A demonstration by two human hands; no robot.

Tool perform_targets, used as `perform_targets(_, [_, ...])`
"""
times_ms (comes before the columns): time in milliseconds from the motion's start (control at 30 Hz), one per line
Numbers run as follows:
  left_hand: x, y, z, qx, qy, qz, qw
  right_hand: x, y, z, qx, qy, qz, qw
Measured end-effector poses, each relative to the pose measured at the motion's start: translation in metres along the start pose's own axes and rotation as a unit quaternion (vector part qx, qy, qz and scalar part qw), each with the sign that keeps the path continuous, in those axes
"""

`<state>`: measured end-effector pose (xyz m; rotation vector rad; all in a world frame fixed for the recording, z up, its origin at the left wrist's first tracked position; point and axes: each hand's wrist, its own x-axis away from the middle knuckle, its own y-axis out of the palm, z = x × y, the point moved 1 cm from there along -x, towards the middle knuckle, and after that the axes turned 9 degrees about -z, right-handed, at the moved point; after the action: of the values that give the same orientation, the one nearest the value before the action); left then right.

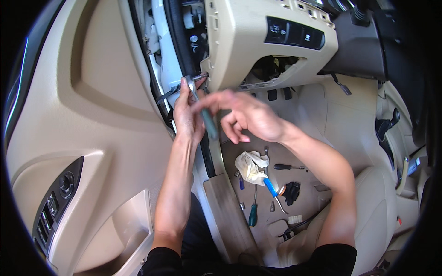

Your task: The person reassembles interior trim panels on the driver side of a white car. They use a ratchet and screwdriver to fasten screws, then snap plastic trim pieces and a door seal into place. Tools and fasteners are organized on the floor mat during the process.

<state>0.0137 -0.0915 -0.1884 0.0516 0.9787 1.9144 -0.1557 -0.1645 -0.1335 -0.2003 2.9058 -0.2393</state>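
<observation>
A ratchet wrench with a green handle [208, 123] stands at the left end of the cream dashboard panel [235, 50]. My left hand [185, 117] is closed around its head end, thumb up beside the metal head. From that head a shaft reaches to the panel's side edge; its tip is hard to make out. My right hand [255, 117] comes in from the right, blurred by motion. Its forefinger stretches to the wrench handle, while the other fingers hang loosely bent and apart. Whether the forefinger touches the handle, I cannot tell.
The open door [110, 115] fills the left side. On the floor lie a white glove [251, 166], a green-handled screwdriver [253, 214], a black-handled screwdriver [283, 166], a blue-handled hooked tool [271, 187] and small sockets. At the right is the seat [373, 211].
</observation>
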Motion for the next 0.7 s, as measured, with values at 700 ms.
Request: perform_targets(700, [-0.001, 0.001, 0.002, -0.001, 0.024, -0.02, 1.0, -0.005, 0.003, 0.001, -0.049, -0.064, 0.077, 0.994])
